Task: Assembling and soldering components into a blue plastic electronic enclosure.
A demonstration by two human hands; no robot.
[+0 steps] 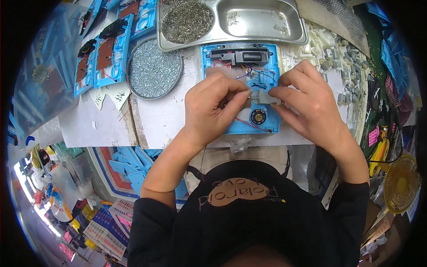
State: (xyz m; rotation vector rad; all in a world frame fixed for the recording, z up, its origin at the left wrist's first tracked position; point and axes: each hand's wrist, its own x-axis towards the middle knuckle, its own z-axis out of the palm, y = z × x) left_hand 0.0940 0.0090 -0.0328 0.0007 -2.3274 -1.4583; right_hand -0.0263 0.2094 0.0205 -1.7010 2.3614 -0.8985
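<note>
A blue plastic housing (pixel 229 127) lies on the bench in front of me, with thin coloured wires, a round speaker (pixel 258 116) and a black mechanism (pixel 249 56) along its far edge. My left hand (pixel 215 104) is over its left half, thumb and index finger pinched at the housing's middle; what they hold, if anything, is too small to make out. At the right, my right hand (pixel 309 102) has its thumb and fingertips around a translucent grey plastic piece (pixel 261 97) that sits in the housing above the speaker.
A round tray of small silver screws (pixel 155 69) stands to the left. Behind lies a steel tray (pixel 253 35) with metal parts in its compartments. White and grey plastic parts (pixel 340 58) are heaped at the right; more blue housings (pixel 111 58) lie at the far left.
</note>
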